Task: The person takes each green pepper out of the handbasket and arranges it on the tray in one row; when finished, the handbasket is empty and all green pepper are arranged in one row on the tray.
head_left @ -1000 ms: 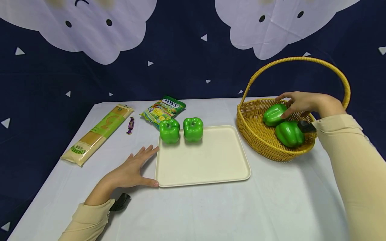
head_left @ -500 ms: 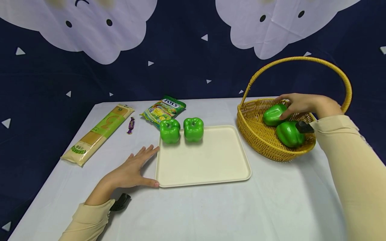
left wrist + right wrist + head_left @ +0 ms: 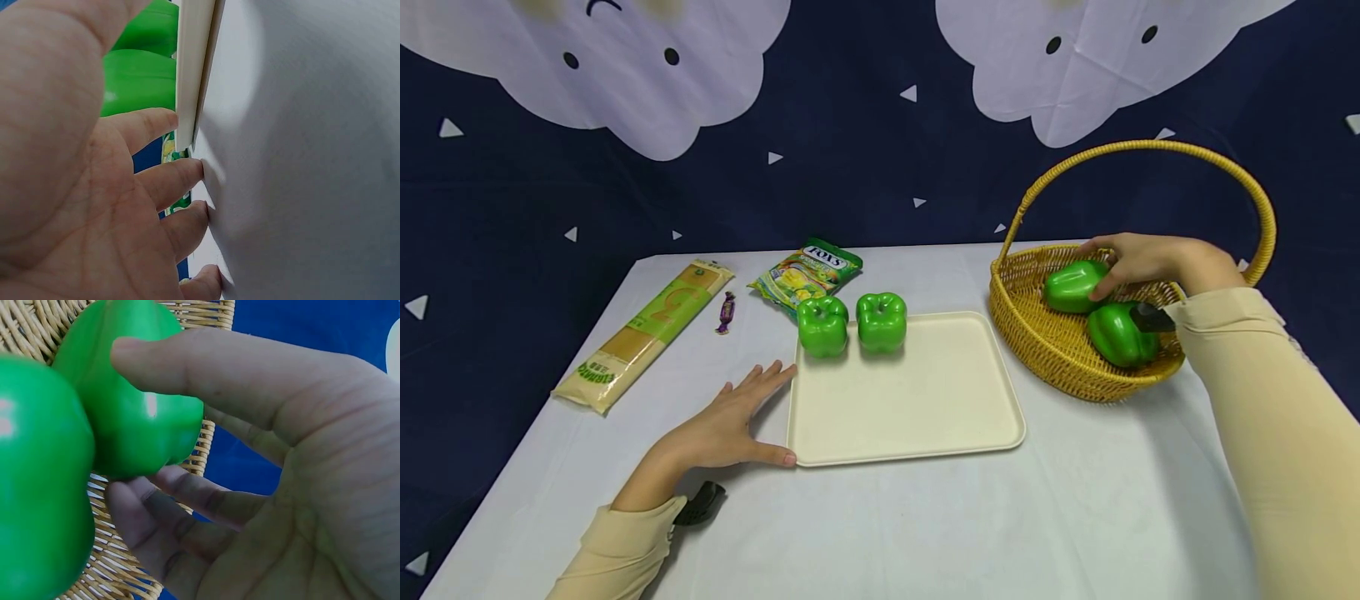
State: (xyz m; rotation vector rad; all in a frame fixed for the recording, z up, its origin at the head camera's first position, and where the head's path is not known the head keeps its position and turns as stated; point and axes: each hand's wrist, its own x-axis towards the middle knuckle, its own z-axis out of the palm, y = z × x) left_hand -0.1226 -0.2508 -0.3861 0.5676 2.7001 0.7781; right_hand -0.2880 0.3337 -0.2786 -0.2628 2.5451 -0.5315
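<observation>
1. Head view: the right hand (image 3: 1146,258) is gripping a green pepper (image 3: 1072,287) inside the basket (image 3: 1037,346), right of the tray (image 3: 910,400); the left hand (image 3: 718,431) is lying spread at the tray's left edge, grasping nothing.
2. Grasping seems underway; lifting would need clearance from the neighbouring pepper (image 3: 1122,335).
3. The right wrist view is showing fingertips (image 3: 125,503) meeting the underside, which the head view is hiding.

I count four green bell peppers (image 3: 882,323): two are on one cream tray (image 3: 910,417) and two are in one wicker basket (image 3: 1037,358), which has one handle (image 3: 1138,147). There is also one Fox's candy bag (image 3: 808,273), one small wrapped candy (image 3: 726,312) and one long flat packet (image 3: 643,335). The hands are two: one left hand (image 3: 722,432), one right hand (image 3: 1142,257).
</observation>
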